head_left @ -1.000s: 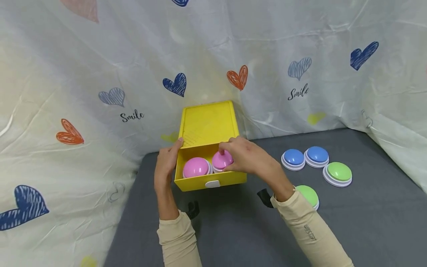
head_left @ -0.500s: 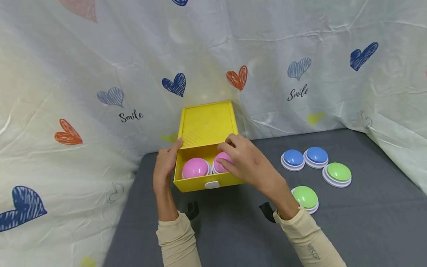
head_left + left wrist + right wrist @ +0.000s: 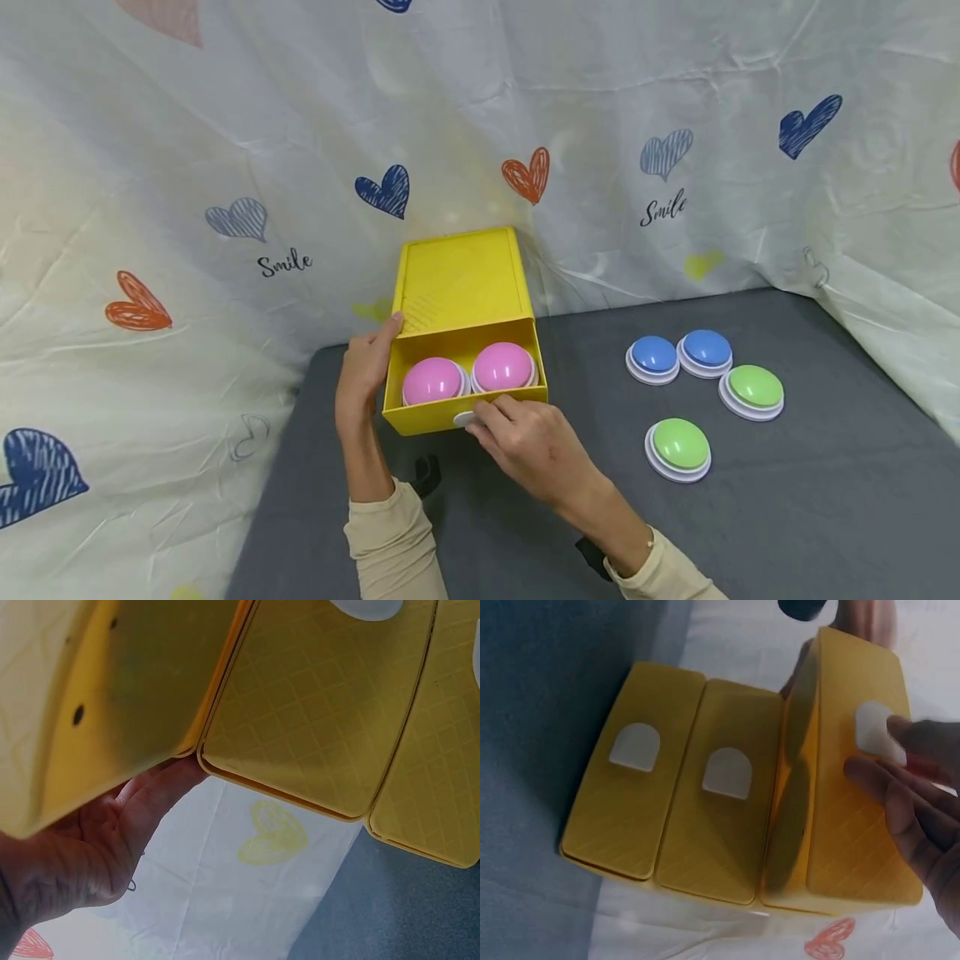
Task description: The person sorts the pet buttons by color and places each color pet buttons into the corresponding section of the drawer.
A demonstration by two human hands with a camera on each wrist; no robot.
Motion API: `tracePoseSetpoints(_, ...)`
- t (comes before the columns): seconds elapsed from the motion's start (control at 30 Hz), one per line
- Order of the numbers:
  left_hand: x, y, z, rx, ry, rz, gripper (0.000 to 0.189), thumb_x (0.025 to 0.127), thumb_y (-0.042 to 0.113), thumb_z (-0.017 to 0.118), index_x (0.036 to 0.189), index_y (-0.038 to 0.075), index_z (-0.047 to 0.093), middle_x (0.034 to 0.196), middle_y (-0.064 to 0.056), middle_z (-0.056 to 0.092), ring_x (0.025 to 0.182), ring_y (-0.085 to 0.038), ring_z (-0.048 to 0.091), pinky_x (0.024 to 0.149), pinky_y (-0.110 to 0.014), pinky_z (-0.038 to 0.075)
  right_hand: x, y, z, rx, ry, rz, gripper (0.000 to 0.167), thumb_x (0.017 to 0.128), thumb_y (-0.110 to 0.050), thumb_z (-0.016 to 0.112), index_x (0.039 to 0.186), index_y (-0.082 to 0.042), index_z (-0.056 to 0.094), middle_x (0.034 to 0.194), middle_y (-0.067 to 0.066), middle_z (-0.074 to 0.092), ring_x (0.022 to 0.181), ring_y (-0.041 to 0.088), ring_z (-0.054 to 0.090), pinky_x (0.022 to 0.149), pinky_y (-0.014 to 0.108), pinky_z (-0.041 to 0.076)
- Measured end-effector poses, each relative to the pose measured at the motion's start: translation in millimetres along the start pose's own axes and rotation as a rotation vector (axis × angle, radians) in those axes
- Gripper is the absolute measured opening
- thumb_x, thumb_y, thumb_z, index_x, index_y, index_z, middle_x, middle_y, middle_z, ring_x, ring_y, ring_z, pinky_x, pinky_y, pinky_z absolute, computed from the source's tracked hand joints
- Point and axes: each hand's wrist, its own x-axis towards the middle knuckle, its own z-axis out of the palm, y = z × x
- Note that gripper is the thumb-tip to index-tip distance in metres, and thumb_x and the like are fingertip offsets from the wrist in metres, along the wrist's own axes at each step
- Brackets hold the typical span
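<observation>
Pink domes [image 3: 502, 367] look like glossy plastic — the tabletop [image 3: 825, 500], matt.

The drawer [image 3: 420, 419] hides with its front the lower parts of the pink buttons [image 3: 502, 365]. The right hand [image 3: 532, 446] covers a part of the handle [image 3: 462, 418]. Of the left hand [image 3: 363, 371], beside the box [image 3: 463, 279], most fingers are hidden from me. Both sleeves [image 3: 396, 542] are cut off by the lower edge of the head view, one blue heart [image 3: 39, 473] by its left edge.

Grey table [image 3: 825, 508] bears four buttons [image 3: 679, 443] and, seemingly, drawers [image 3: 712, 829].
</observation>
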Motion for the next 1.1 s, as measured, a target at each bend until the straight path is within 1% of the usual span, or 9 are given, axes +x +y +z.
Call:
tracePoseSetpoints(0.27, 0.7, 2.5, 0.1, -0.001, -0.013, -0.007, 0.083, 0.1, 0.074, 0.042, 0.132, 0.002, 0.069, 0.13, -0.024, 0.071, 0.103, -0.026, 0.069, 0.084, -0.03, 0.049, 7.1, 5, 7, 0.089, 0.018, 0.073, 0.021, 0.087, -0.019, 0.087, 0.099, -0.009, 0.073, 0.082, -0.002, 0.071, 0.067, 0.007, 0.064, 0.066, 0.019, 0.057)
tracePoseSetpoints(0.37, 0.6, 4.1, -1.0, 0.001, -0.004, -0.019, 0.083, 0.1, 0.074, 0.042, 0.127, 0.001, 0.071, 0.116, -0.02, 0.073, 0.092, -0.021, 0.067, 0.082, -0.031, 0.049, 12.7, 11, 14, 0.118, 0.014, 0.099, 0.019, 0.089, -0.018, 0.085, 0.1, -0.008, 0.073, 0.083, -0.001, 0.072, 0.067, 0.007, 0.063, 0.065, 0.019, 0.056)
tracePoseSetpoints(0.53, -0.5, 4.1, -2.2, -0.02, -0.005, -0.042, 0.068, 0.1, 0.072, 0.045, 0.09, 0.008, 0.065, 0.068, 0.002, 0.051, 0.066, -0.014, 0.05, 0.069, -0.031, 0.041, 21.0, 21, 26, 0.119, 0.015, 0.104, 0.013, 0.093, -0.015, 0.08, 0.1, -0.006, 0.073, 0.083, 0.001, 0.072, 0.066, 0.008, 0.062, 0.062, 0.02, 0.054)
tracePoseSetpoints(0.67, -1.6, 2.8, -1.4, -0.045, -0.017, -0.054, 0.063, 0.1, 0.071, 0.048, 0.07, 0.016, 0.043, 0.057, 0.007, 0.035, 0.058, -0.014, 0.041, 0.064, -0.031, 0.037, 24.1, 27, 33, 0.132, 0.022, 0.093, 0.012, 0.094, -0.014, 0.079, 0.1, -0.005, 0.073, 0.083, 0.002, 0.071, 0.065, 0.01, 0.062, 0.063, 0.021, 0.055)
tracePoseSetpoints(0.77, -2.0, 3.5, -0.8, -0.072, -0.018, -0.056, 0.063, 0.1, 0.071, 0.048, 0.081, 0.012, 0.061, 0.071, 0.001, 0.059, 0.07, -0.016, 0.059, 0.077, -0.032, 0.051, 28.3, 33, 37, 0.152, 0.018, 0.098, 0.011, 0.095, -0.012, 0.078, 0.099, -0.004, 0.072, 0.084, 0.004, 0.071, 0.067, 0.011, 0.063, 0.064, 0.022, 0.056)
tracePoseSetpoints(0.83, -2.2, 4.3, -1.3, -0.102, -0.029, -0.062, 0.069, 0.101, 0.07, 0.048, 0.107, 0.006, 0.071, 0.099, -0.009, 0.072, 0.09, -0.021, 0.069, 0.093, -0.038, 0.057, 31.9, 37, 40, 0.16, 0.008, 0.1, 0.01, 0.096, -0.012, 0.076, 0.1, -0.004, 0.072, 0.086, 0.005, 0.071, 0.068, 0.012, 0.065, 0.065, 0.023, 0.057)
tracePoseSetpoints(0.9, -2.8, 5.1, -2.1, -0.127, -0.037, -0.073, 0.075, 0.101, 0.069, 0.048, 0.131, 0.003, 0.067, 0.123, -0.012, 0.07, 0.108, -0.023, 0.071, 0.105, -0.044, 0.056, 34.8, 40, 43, 0.162, -0.006, 0.097, 0.009, 0.097, -0.013, 0.075, 0.1, -0.004, 0.072, 0.087, 0.005, 0.071, 0.069, 0.012, 0.066, 0.065, 0.023, 0.057)
tracePoseSetpoints(1.0, -3.2, 5.6, -2.8, -0.143, -0.044, -0.084, 0.069, 0.102, 0.067, 0.049, 0.124, 0.005, 0.069, 0.1, -0.006, 0.071, 0.102, -0.019, 0.071, 0.104, -0.042, 0.057, 37.1, 45, 45, 0.155, -0.014, 0.088, 0.009, 0.098, -0.013, 0.074, 0.1, -0.004, 0.072, 0.088, 0.005, 0.072, 0.07, 0.013, 0.068, 0.065, 0.023, 0.058)
tracePoseSetpoints(1.1, -3.5, 5.4, -1.5, -0.158, -0.041, -0.07, 0.054, 0.102, 0.064, 0.052, 0.082, 0.015, 0.063, 0.06, 0.007, 0.049, 0.069, -0.01, 0.059, 0.086, -0.032, 0.058, 38.7, 49, 48, 0.158, -0.008, 0.09, 0.009, 0.098, -0.012, 0.074, 0.1, -0.004, 0.071, 0.088, 0.006, 0.072, 0.069, 0.013, 0.068, 0.065, 0.024, 0.058)
